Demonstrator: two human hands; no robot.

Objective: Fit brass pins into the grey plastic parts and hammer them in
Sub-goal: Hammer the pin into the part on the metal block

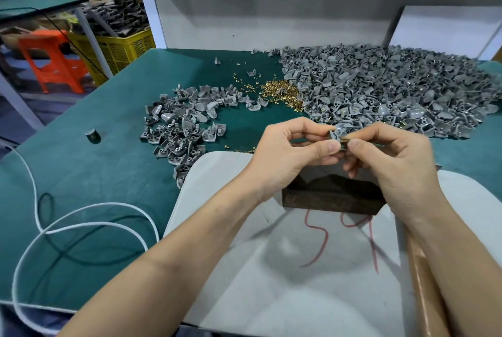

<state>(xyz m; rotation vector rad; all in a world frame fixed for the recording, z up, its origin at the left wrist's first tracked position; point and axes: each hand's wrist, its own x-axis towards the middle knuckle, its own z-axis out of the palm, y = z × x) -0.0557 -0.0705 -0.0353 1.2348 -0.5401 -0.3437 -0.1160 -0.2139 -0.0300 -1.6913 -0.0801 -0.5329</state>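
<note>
View: head camera, looking down over the bench.
Step in hand (judged): starting a brass pin into a hole of one grey part, held in the air. Hammering is not yet begun.
Task piece: grey plastic part [336,134], centre of scene, held between both hands above the dark block [331,196] and not touching it.
Pin: brass pin [344,142] shows only as a small brown-gold speck at the part's near right edge. Cannot tell how deep it sits.
Left hand: left hand [288,151] comes in from the left, thumb on the near side and curled fingers on the far side, clamped on the grey plastic part. Wrist is raised off the board.
Right hand: right hand [391,162] has thumb and forefinger tips pinched together on the brass pin. The other fingers curl underneath, and I see nothing in them.
Doing it well: hold the part steady in the left pinch, line the pin up with the hole and push straight until it stands by itself. A tilted pin would probably bend or crack the plastic under the hammer. Then rest the part flat on the block, pin head up.
Supplies: loose pin heap [279,90] far centre on the green mat [81,173]; large heap of parts [394,92] far right; smaller heap of parts [184,124] far left.
Work surface: white board [244,228], near, carries the block.
Hammer: none identified.
Other: white cord [89,207] near left.
</note>
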